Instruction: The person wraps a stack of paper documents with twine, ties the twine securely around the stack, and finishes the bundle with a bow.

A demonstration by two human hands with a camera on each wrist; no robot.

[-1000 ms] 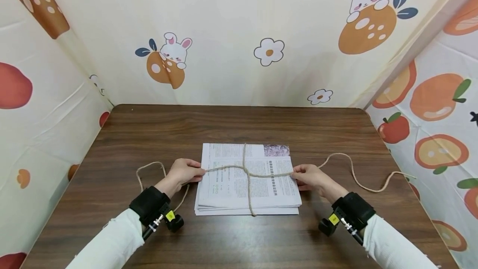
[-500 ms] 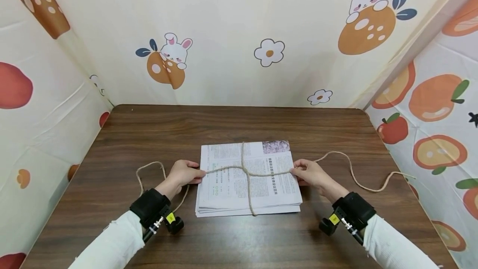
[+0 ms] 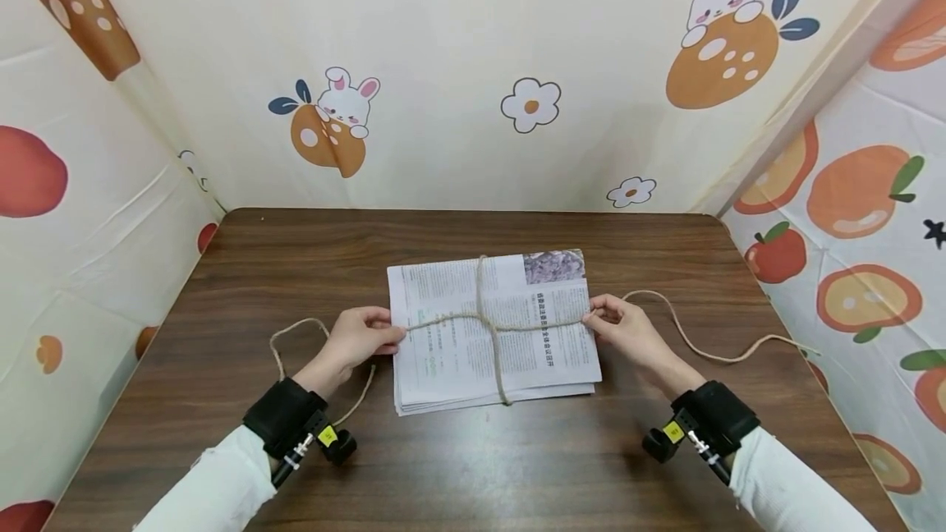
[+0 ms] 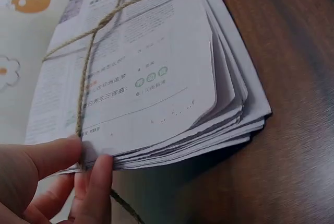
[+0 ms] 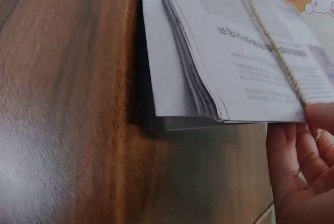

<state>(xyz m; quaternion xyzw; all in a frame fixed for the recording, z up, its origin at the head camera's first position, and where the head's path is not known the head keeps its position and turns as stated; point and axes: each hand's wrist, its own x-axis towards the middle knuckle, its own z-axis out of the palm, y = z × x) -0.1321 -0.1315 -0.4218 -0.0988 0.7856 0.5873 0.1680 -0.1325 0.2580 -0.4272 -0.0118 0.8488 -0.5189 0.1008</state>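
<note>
A stack of folded newspapers [image 3: 436, 368], bound crosswise with twine [image 3: 497, 351], lies between both hands, slightly turned and apparently lifted off the wooden table. My left hand [image 3: 364, 333] pinches its left edge; in the left wrist view the thumb [image 4: 60, 156] presses the twine on top, and fingers reach under the edge. At the opposite edge my right hand [image 3: 624, 331] pinches the stack where the twine crosses it. In the right wrist view, that hand's fingers [image 5: 308, 156] lie below the papers. The underside of the stack is hidden.
Loose twine tails trail over the wooden table [image 3: 310, 245], one beyond the right hand [image 3: 709, 357] and one around the left wrist. Behind stands a cream wall [image 3: 443, 23] with rabbit and flower prints; fruit-patterned sheets hang on both sides.
The newspaper stack has moved away from me, rising slightly and turning, its right side farther back. Both hands moved with it, and the right-hand twine tail has shifted.
</note>
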